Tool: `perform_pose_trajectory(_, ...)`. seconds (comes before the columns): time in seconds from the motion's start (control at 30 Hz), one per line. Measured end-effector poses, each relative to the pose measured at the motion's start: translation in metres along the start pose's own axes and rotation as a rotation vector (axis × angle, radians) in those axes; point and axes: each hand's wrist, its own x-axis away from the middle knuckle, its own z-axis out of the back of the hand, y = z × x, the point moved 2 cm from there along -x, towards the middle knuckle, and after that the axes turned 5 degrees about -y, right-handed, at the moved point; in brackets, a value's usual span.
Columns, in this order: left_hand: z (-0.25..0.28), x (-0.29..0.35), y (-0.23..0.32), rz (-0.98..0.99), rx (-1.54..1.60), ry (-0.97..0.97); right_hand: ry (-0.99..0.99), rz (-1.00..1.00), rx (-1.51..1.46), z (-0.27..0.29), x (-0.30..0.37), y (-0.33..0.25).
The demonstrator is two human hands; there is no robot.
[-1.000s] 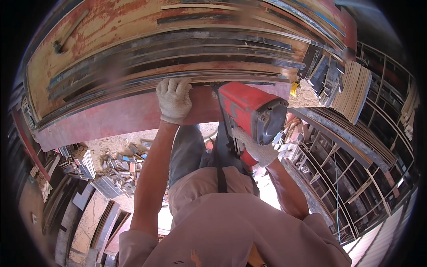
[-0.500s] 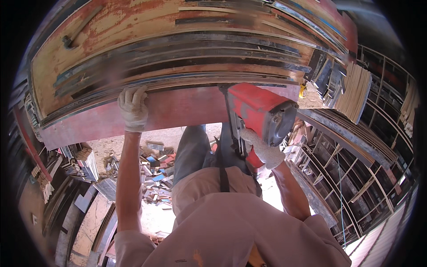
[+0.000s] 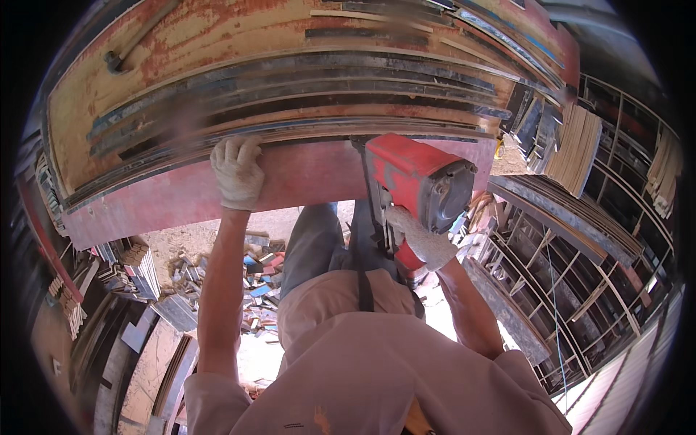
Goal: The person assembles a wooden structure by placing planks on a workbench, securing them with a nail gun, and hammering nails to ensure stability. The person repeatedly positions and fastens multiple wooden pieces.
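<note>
My left hand (image 3: pixel 238 172), in a whitish work glove, has its fingers curled over the far edge of a faded red board (image 3: pixel 312 171). That long board lies along the near side of the workbench, against a row of narrow wooden strips (image 3: pixel 290 101). In my right hand (image 3: pixel 423 238), also gloved, is the handle of a red nail gun (image 3: pixel 415 170). The gun's dark nose meets the board's far edge, right of my left hand; the exact contact point is too small to make out.
A hammer (image 3: pixel 130 51) lies at the bench's far left. Stacked thin boards (image 3: pixel 573 156) stand at the right, near metal racks (image 3: pixel 580 283). Offcuts (image 3: pixel 261 279) litter the floor beside my legs. More panels (image 3: pixel 148 370) lean at the lower left.
My left hand has slid to the right along the board's edge, closer to the nail gun. The nail gun in my right hand has shifted slightly to the left.
</note>
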Motion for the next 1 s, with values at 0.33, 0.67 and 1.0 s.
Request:
perform_pose_trajectory(0.33,0.0,-0.003,0.003,0.007,0.033,0.012,-0.021,0.236,0.203,-0.036,-0.002,-0.032)
perform_pose_trajectory(0.67,-0.001,-0.001,-0.001,0.006,0.055,-0.001,-0.08,0.193,0.203,-0.048,-0.014,-0.025)
perform_pose_trajectory(1.0,0.027,0.002,-0.036,-0.041,0.14,-0.029,-0.017,0.023,0.133,-0.1,0.008,-0.036)
